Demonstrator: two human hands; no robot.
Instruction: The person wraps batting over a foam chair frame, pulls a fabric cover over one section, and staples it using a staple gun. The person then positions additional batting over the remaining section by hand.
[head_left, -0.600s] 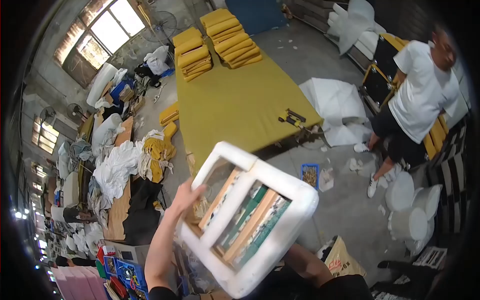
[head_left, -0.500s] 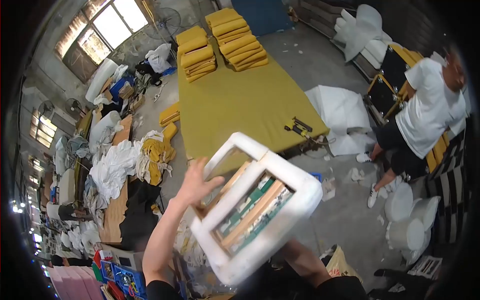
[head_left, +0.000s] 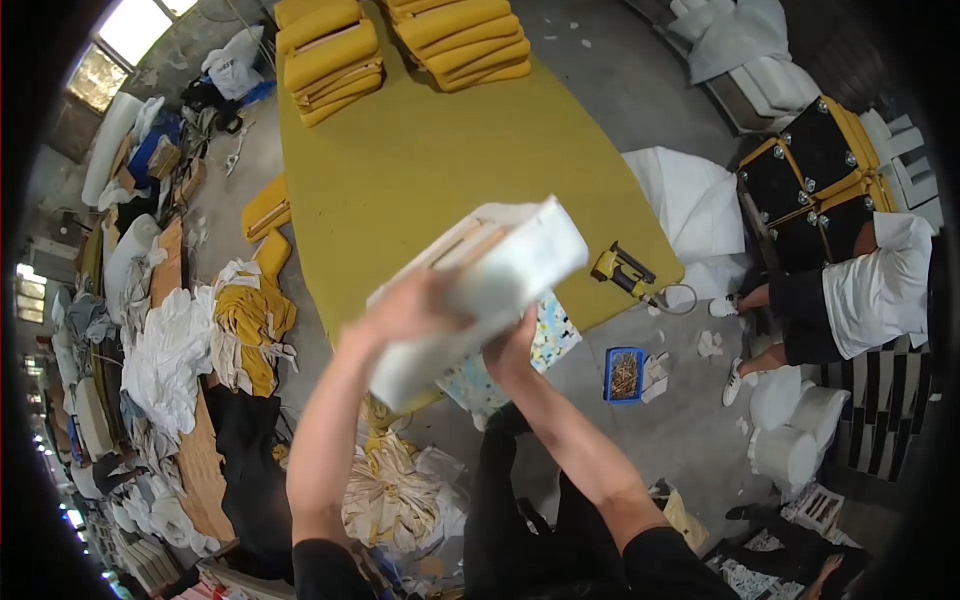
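Observation:
A white padded frame (head_left: 500,275) is tilted on edge above the near end of the olive-covered table (head_left: 450,150), blurred by motion. My left hand (head_left: 415,305) lies across its upper left side, its fingers smeared. My right hand (head_left: 512,348) grips the frame's lower right edge with fingers bent round it. Beneath the frame, a piece with a speckled blue, yellow and white surface (head_left: 555,332) shows; whether it is joined to the frame I cannot tell. A yellow and black nail gun (head_left: 622,268) with a hose lies on the table's right corner.
Folded yellow pieces (head_left: 460,45) are stacked at the table's far end. A blue bin (head_left: 625,375) sits on the floor at right. A person in a white shirt (head_left: 880,290) stands far right by black and yellow panels. Cloth heaps (head_left: 170,350) lie left; yellow-white fabric (head_left: 395,495) lies near my legs.
The frame has turned from showing its open face to nearly edge-on and moved up over the table. My right hand has come into sight at its edge. The view has shifted nearer the table.

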